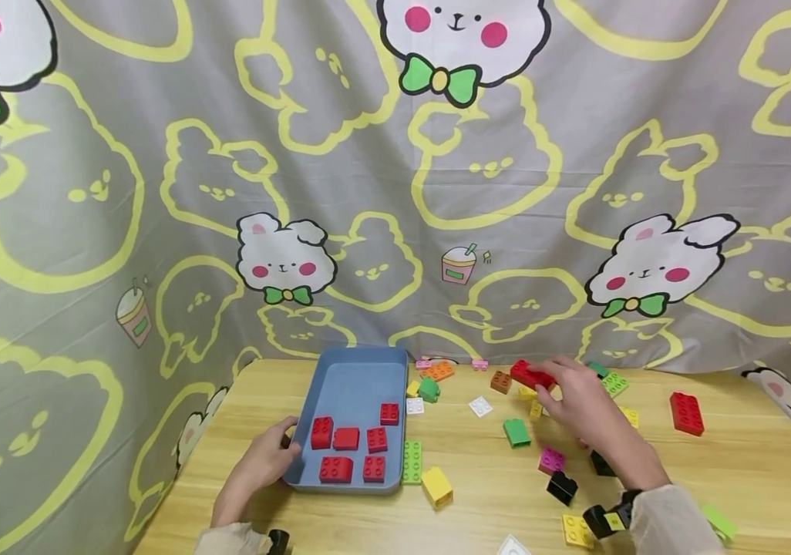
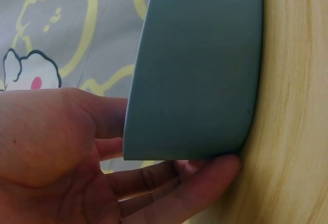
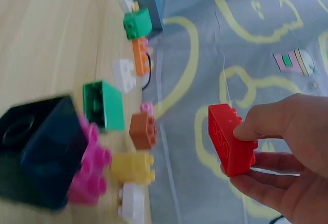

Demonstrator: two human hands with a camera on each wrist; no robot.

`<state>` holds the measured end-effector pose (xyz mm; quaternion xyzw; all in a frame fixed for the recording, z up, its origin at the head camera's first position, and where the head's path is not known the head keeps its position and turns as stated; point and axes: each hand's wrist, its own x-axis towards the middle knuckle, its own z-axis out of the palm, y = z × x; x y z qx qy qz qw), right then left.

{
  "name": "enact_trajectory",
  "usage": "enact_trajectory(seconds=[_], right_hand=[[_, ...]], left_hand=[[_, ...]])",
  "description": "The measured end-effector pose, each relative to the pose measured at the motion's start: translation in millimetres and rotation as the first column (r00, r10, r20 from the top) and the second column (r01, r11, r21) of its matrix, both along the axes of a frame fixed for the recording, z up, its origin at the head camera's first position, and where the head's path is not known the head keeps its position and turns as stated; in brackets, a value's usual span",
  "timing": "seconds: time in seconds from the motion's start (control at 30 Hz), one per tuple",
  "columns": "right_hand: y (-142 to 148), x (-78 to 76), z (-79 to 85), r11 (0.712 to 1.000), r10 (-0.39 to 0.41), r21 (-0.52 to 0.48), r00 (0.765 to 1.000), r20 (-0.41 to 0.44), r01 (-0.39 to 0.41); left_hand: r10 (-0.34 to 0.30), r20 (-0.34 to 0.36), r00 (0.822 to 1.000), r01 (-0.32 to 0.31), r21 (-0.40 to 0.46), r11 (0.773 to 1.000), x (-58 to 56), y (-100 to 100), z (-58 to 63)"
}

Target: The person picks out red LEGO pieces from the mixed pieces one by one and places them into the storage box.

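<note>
My right hand (image 1: 579,397) pinches a long red building brick (image 3: 230,139) between thumb and fingers, held up over the back of the loose bricks. In the right wrist view its hollow underside partly shows. At the left, my left hand (image 1: 267,455) grips the near left side of a blue-grey tray (image 1: 354,358), the thumb at its rim and fingers under the corner, as the left wrist view shows. Several red bricks (image 1: 346,439) lie inside the near half of the tray. Another long red brick (image 1: 686,413) sits on the table at the far right.
Loose bricks are scattered right of the tray: a green one (image 1: 516,433), a yellow one (image 1: 437,487), a black one (image 1: 562,487), a magenta one (image 1: 551,460) and a brown one (image 1: 501,381). A patterned curtain (image 1: 368,185) hangs along the back of the wooden table (image 1: 465,455).
</note>
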<state>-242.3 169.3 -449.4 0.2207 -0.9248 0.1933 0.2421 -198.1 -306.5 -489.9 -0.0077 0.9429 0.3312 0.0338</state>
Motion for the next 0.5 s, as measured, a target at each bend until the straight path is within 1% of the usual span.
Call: enact_trajectory(seconds=[0.13, 0.3, 0.5], right_hand=[[-19, -5.0, 4.0, 0.998, 0.062, 0.015, 0.998, -0.009, -0.062], [-47, -6.2, 8.7, 0.992, 0.122, 0.010, 0.992, 0.038, -0.123], [-85, -9.1, 13.6, 0.979, 0.203, 0.025, 0.979, 0.009, -0.204]], left_hand=[[-0.002, 0.001, 1.000, 0.002, -0.002, 1.000, -1.0, 0, 0.4], [-0.002, 0.008, 1.000, 0.002, -0.004, 1.000, -0.5, 1, 1.8], [0.002, 0.004, 1.000, -0.002, -0.006, 1.000, -0.5, 1, 1.3]])
